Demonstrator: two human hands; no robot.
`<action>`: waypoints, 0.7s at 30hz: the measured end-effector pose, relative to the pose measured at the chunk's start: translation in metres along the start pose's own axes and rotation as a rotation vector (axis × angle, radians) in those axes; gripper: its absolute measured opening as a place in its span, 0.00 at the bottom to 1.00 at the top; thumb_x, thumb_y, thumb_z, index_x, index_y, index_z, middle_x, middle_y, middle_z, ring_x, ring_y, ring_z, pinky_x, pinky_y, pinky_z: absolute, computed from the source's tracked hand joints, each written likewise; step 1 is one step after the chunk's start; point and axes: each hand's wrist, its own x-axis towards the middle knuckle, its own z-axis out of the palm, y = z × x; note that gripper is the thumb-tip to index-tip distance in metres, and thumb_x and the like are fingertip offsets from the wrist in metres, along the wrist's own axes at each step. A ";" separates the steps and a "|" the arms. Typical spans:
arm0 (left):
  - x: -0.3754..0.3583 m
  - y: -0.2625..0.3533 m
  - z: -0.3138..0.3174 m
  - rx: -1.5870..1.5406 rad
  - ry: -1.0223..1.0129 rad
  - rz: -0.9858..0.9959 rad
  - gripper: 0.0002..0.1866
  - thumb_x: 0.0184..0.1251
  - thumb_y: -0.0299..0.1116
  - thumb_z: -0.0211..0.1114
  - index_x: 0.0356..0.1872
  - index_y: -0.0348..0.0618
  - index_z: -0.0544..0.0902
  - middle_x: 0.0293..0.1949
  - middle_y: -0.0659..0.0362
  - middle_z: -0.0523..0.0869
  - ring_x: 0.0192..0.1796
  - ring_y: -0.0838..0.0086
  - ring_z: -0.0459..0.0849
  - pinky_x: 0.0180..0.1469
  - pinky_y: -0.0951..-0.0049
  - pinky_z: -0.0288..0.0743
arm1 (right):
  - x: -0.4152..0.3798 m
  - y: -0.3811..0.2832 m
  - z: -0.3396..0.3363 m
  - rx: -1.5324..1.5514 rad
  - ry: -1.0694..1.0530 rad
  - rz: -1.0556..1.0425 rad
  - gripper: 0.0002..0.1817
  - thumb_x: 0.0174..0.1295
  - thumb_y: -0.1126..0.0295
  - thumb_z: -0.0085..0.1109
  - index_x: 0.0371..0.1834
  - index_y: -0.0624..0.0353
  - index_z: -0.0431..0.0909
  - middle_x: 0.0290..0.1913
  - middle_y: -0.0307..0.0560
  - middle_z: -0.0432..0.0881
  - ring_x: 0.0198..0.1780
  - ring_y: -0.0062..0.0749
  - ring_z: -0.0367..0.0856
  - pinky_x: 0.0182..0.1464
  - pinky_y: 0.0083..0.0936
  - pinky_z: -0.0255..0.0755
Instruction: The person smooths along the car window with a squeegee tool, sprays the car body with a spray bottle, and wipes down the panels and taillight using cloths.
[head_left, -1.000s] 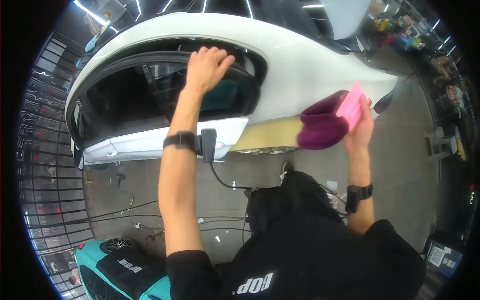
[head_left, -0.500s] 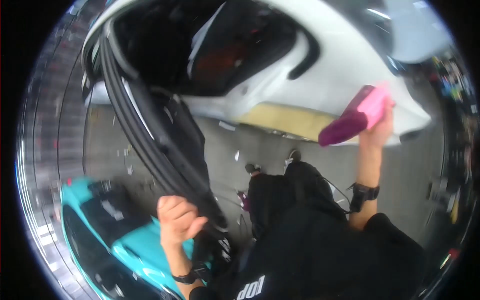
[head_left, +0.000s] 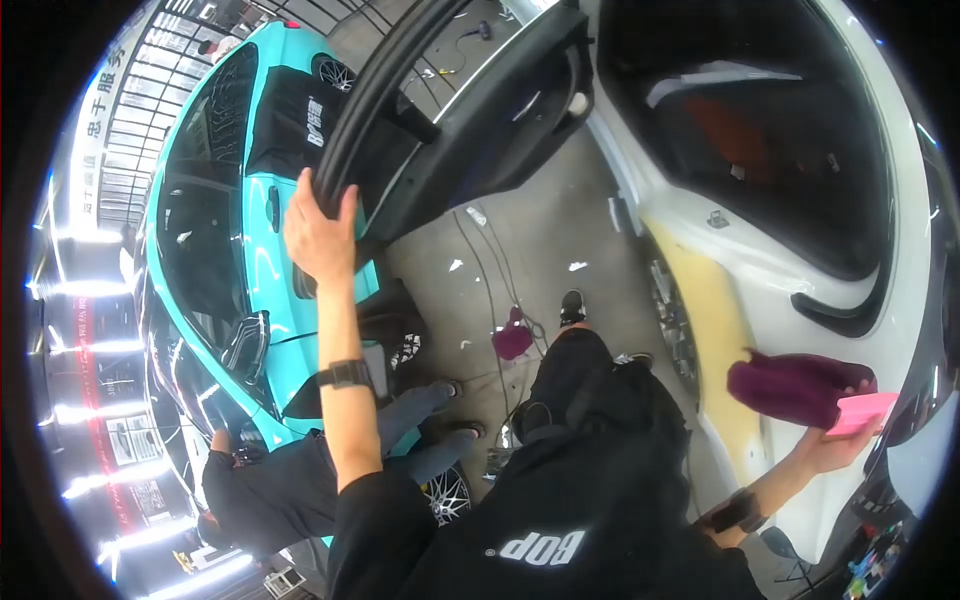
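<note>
My left hand [head_left: 318, 233] grips the black frame of the open car door [head_left: 470, 110], which is swung wide away from the white car [head_left: 790, 260]. My right hand [head_left: 835, 445] holds a pink squeegee [head_left: 862, 413] together with a dark magenta cloth [head_left: 795, 385], close to the white car's rear panel beside the door opening. A tan masked strip [head_left: 712, 330] runs along the car's lower body near that hand.
A turquoise car [head_left: 215, 230] stands to the left, with another person in dark clothes [head_left: 270, 490] crouched by its wheel. Cables and a small magenta cloth [head_left: 512, 340] lie on the grey floor between the cars. Shop lights glare at far left.
The door has swung fully open with my left hand on its frame. My view has turned so the turquoise car is now upper left. My right hand dropped lower with the squeegee and cloth.
</note>
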 end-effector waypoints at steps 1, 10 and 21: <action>-0.001 -0.017 0.008 0.004 -0.019 -0.012 0.37 0.59 0.52 0.76 0.67 0.45 0.76 0.51 0.53 0.85 0.54 0.56 0.84 0.57 0.58 0.76 | -0.005 -0.005 0.004 -0.067 0.028 -0.013 0.30 0.80 0.55 0.45 0.72 0.72 0.65 0.62 0.64 0.79 0.56 0.44 0.82 0.61 0.39 0.79; 0.070 -0.121 0.058 0.351 -0.258 -0.093 0.35 0.65 0.55 0.69 0.69 0.50 0.74 0.62 0.56 0.82 0.62 0.55 0.81 0.61 0.55 0.74 | 0.008 -0.018 -0.045 -0.087 0.032 0.003 0.33 0.80 0.52 0.43 0.76 0.68 0.61 0.67 0.62 0.74 0.60 0.45 0.79 0.62 0.39 0.76; 0.090 -0.332 0.214 0.388 -0.208 -0.177 0.40 0.65 0.47 0.69 0.75 0.44 0.64 0.64 0.42 0.78 0.64 0.45 0.78 0.62 0.45 0.75 | -0.009 -0.045 -0.054 -0.023 0.126 -0.008 0.27 0.78 0.59 0.50 0.70 0.69 0.67 0.61 0.55 0.80 0.62 0.41 0.80 0.66 0.37 0.73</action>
